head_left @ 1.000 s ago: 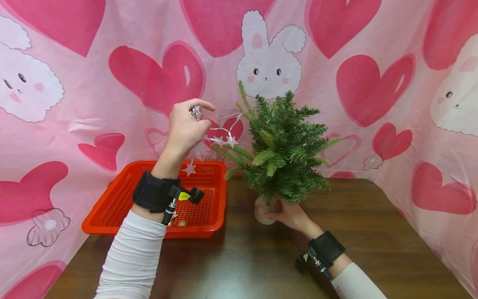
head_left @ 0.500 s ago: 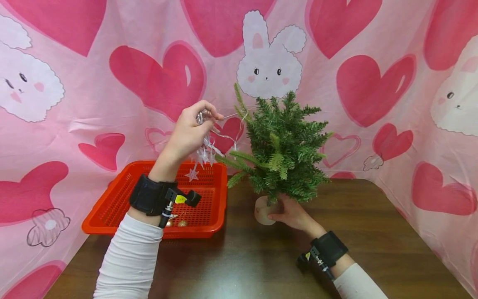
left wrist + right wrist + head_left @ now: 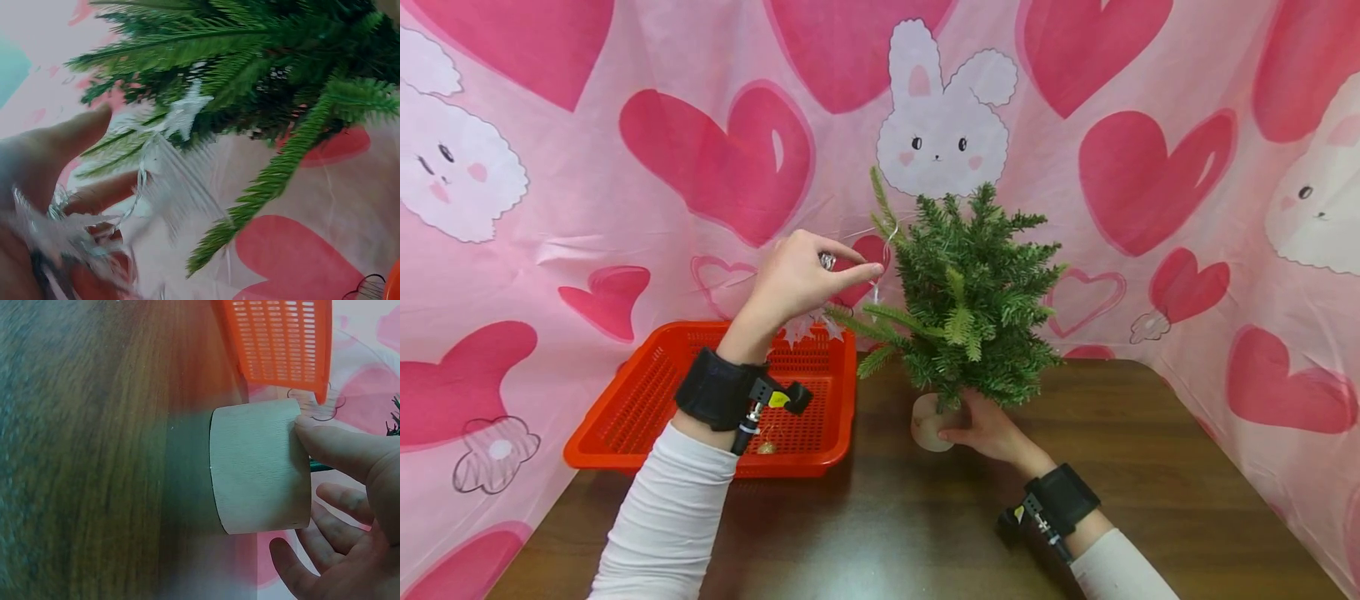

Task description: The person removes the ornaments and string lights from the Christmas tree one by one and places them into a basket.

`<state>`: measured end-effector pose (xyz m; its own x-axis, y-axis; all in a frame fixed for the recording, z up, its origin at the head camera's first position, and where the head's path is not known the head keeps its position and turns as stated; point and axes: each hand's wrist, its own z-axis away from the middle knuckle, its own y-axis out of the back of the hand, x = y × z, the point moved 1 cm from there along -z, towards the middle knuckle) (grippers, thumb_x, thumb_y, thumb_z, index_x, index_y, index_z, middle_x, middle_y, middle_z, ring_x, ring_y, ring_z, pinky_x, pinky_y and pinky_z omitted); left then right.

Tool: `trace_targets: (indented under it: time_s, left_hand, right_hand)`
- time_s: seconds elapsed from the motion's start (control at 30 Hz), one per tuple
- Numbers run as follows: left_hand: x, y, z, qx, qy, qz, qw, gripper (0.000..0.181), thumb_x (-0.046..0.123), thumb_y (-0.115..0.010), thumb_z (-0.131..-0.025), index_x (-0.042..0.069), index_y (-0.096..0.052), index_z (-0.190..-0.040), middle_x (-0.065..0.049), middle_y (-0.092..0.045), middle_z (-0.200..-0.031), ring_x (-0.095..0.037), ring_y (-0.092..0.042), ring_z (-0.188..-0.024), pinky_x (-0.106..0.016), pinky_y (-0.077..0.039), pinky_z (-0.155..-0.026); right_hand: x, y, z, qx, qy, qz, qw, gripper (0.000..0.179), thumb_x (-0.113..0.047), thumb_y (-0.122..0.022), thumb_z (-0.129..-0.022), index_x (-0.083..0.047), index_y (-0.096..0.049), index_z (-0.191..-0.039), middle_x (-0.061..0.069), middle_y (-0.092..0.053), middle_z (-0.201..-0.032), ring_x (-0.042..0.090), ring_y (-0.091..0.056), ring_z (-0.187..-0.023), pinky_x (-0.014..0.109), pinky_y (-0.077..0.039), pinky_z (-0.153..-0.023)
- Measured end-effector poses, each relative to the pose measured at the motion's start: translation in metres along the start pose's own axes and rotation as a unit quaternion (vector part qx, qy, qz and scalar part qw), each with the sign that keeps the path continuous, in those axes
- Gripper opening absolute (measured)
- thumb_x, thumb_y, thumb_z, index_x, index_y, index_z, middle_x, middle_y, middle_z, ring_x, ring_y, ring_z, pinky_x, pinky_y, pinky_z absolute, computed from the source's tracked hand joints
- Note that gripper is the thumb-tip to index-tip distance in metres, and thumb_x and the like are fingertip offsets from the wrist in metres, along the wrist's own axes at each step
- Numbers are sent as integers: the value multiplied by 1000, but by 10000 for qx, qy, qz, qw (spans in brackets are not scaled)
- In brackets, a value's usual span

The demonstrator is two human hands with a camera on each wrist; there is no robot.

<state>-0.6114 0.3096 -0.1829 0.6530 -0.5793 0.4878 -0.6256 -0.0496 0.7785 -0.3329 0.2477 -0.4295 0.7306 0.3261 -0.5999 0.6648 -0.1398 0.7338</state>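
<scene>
A small artificial Christmas tree [image 3: 977,292] stands on a pale round base [image 3: 259,469]. My right hand [image 3: 988,429] holds this base, the thumb at its upper edge and the other fingers on the far side. Left of the tree, my left hand [image 3: 793,279] holds a bunch of clear star string lights [image 3: 69,234] in its curled lower fingers. Its thumb and index finger stretch toward the branches. A strand runs from the hand to the tree's left side, where one star [image 3: 187,112] hangs near a branch. Part of the bunch is hidden behind the hand.
A red plastic basket [image 3: 602,460] stands on the table's left, below my left forearm. Inside it lies a small gold ornament [image 3: 766,447]. The dark wooden table [image 3: 887,533] meets a pink heart-and-rabbit cloth [image 3: 842,50] at the back.
My left hand has moved right and lower, closer to the tree, and its thumb and index finger now reach forward. The tree has turned slightly; my right hand stays at the base.
</scene>
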Motion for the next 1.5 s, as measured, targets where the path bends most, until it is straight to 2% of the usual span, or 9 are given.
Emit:
trace_targets:
  time_s: [0.13, 0.27, 0.4, 0.5, 0.73, 1.07, 1.2, 1.4, 1.5]
  left_hand:
    - [6, -7, -1, -44, 203, -778, 9967, 45, 70, -70, -75, 34, -79, -100, 4, -59, -58, -18, -49, -54, -28, -27, -47]
    - [7, -13, -4, 113, 110, -858, 9962, 33, 62, -75, -76, 31, -81, -87, 6, -65, -62, -18, -53, -59, -28, -31, -49]
    - [7, -15, -5, 517, -159, -367, 9979, 22, 40, -70, -82, 24, -74, -68, 5, -57, -60, -16, -49, -57, -28, -32, -49]
    - [6, -15, -6, 883, -434, 140, 9951, 21, 29, -63, -82, 19, -69, -65, 1, -56, -68, -17, -49, -63, -29, -35, -54]
    - [10, -11, -9, 1217, -1192, 1067, 9796, 17, 23, -64, -89, 12, -78, -90, -6, -68, -91, -19, -56, -80, -30, -44, -69]
    - [14, -5, -8, 1757, -1572, 1939, 9523, 16, 15, -65, -94, 6, -75, -104, -11, -75, -94, -13, -59, -67, -19, -48, -56]
    - [14, -2, -8, 1989, -1672, 2175, 9408, 15, 13, -66, -94, 3, -73, -103, -13, -76, -94, -9, -61, -69, -17, -47, -59]
    - [16, 2, -11, 2272, -1806, 2318, 9285, 20, 20, -69, -93, 2, -73, -97, -12, -72, -85, -10, -57, -64, -20, -47, -57]
    - [19, 4, -13, 2290, -1808, 2360, 9269, 20, 23, -69, -92, 3, -74, -96, -10, -71, -84, -11, -57, -64, -21, -48, -57]
  right_hand:
    - [0, 0, 0, 15, -8, -34, 10000, 80, -26, -81, -82, -4, -40, -148, 18, -47, -149, 37, -45, -137, 55, -41, -106]
    - [0, 0, 1, -30, -99, 23, 9999, 81, -27, -80, -83, 0, -40, -147, 22, -47, -149, 41, -46, -136, 57, -41, -105]
    - [0, 0, 1, -76, -167, 62, 9998, 81, -29, -79, -84, 1, -39, -148, 22, -47, -149, 40, -45, -136, 56, -41, -106]
    - [1, 0, 1, -51, -61, -38, 10000, 81, -27, -80, -83, -2, -39, -148, 19, -47, -149, 37, -47, -136, 54, -42, -105]
    - [2, 3, 4, -156, 111, -531, 9984, 86, -23, -79, -84, -9, -29, -153, 16, -40, -154, 35, -41, -140, 53, -42, -105]
    - [2, 10, 10, -819, -903, -387, 9918, 73, -30, -68, -93, 1, -35, -149, 30, -48, -144, 46, -51, -130, 53, -50, -96]
    - [-2, 6, 11, -534, -1045, -263, 9927, 80, -37, -71, -90, 1, -35, -149, 29, -49, -144, 46, -50, -130, 55, -48, -100]
    - [-8, -3, 6, 101, -508, 174, 9985, 88, -38, -77, -85, -3, -32, -152, 24, -41, -152, 47, -47, -133, 59, -45, -102]
    - [-8, -5, 6, 70, -826, 77, 9965, 88, -40, -76, -85, -2, -33, -151, 25, -42, -151, 49, -49, -129, 59, -47, -98]
